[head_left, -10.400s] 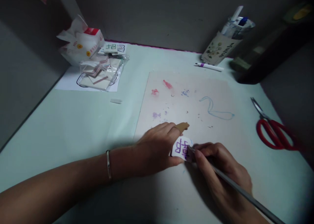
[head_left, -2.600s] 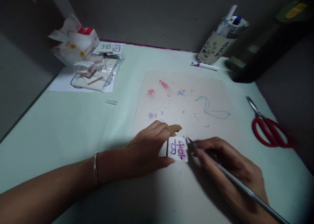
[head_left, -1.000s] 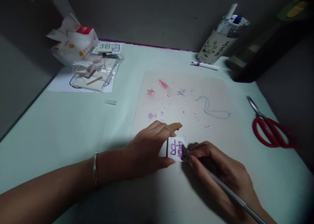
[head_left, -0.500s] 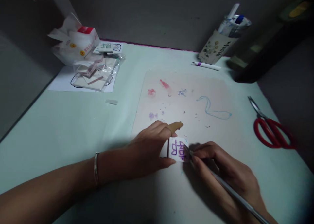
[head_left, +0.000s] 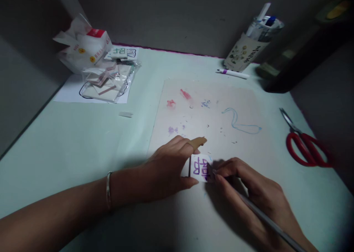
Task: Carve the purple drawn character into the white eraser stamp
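Over the paper sheet, my left hand [head_left: 168, 171] pinches a small white rubber stamp block [head_left: 195, 160] between thumb and fingers. Purple outlined characters cover its top face, and a dark line runs along its left side. One finger of that hand wears a tan finger cover [head_left: 197, 143]. My right hand [head_left: 257, 185] is closed in a pen grip around a slim silver carving knife [head_left: 260, 212]. The dark blade tip touches or nearly touches the block's right part, at the purple strokes. My right fingers partly hide the knife's front end.
Under the hands lies a stained paper sheet [head_left: 188, 114] with small crumbs. Red-handled scissors [head_left: 297, 139] lie at right, a white marker [head_left: 233, 74] and pen cup [head_left: 243, 49] behind. Bagged blocks [head_left: 106, 82] and a white plastic bag [head_left: 85, 47] sit back left; a dark object [head_left: 298, 56] stands back right.
The knife and my right hand have shifted very slightly at the block's right part. My left hand and the block stay in place.
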Demonstrator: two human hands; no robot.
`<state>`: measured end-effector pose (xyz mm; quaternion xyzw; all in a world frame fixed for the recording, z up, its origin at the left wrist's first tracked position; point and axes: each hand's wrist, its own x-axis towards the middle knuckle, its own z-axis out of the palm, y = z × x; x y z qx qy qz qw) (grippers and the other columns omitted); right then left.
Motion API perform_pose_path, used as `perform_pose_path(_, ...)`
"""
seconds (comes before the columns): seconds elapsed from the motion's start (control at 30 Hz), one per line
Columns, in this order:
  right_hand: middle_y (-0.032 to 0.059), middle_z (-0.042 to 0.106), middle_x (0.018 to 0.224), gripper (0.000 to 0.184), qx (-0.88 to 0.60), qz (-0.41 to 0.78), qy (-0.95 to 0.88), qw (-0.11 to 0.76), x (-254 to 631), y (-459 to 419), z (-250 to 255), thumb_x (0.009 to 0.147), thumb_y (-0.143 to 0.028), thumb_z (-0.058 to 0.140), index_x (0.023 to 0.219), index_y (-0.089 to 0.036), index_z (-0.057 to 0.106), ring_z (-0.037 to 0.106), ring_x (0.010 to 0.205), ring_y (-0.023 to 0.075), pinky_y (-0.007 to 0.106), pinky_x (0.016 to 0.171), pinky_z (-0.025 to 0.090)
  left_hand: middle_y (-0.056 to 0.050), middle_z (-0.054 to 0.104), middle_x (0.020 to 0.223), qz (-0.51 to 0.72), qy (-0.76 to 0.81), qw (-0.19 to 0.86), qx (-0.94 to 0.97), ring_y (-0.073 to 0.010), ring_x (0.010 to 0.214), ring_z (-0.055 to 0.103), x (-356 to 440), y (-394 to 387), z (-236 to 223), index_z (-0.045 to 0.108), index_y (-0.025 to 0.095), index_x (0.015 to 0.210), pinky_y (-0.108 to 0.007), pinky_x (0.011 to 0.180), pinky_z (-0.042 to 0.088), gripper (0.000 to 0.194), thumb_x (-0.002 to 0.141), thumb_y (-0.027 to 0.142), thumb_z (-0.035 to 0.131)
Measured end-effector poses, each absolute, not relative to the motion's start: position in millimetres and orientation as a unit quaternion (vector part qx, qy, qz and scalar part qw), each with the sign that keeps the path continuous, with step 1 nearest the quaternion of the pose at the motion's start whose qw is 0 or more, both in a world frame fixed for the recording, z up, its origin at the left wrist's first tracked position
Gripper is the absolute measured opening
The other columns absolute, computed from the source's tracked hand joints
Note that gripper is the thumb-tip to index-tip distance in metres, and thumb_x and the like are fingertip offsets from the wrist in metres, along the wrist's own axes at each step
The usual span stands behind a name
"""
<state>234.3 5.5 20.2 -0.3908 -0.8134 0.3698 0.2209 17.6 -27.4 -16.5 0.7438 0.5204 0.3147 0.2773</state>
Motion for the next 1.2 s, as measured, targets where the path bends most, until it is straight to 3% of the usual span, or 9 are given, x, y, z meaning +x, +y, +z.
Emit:
perform_pose_path(0.47, 0.0016, 0.063, 0.078, 0.011, -0.398, 0.372, -0.811, 0.211, 233.6, 5.5, 16.7, 0.096, -0.027, 0.058, 0.086, -0.023, 0.058, 0.064, 0.071, 0.0158, 0.026, 0.054, 0.043, -0.006, 0.069, 0.114, 0.329, 0.528, 0.271, 0.735, -0.0250, 0.106, 0.061, 19.2, -27.7, -20.7, 0.043, 0.017, 0.145, -0.038, 0.092, 0.053, 0.085, 0.070, 0.022, 0.084)
perform_pose_path(1.2, 0.0015, 0.061, 0.078, 0.009, -0.369, 0.342, -0.847, 0.171, 232.3, 10.1, 28.8, 0.098, -0.023, 0.053, 0.089, -0.023, 0.054, 0.058, 0.062, 0.0152, 0.028, 0.054, 0.044, -0.007, 0.069, 0.113, 0.331, 0.526, 0.288, 0.728, -0.0265, 0.108, 0.061, 18.9, -28.0, -19.0, 0.044, 0.017, 0.144, -0.040, 0.093, 0.054, 0.080, 0.072, 0.021, 0.080)
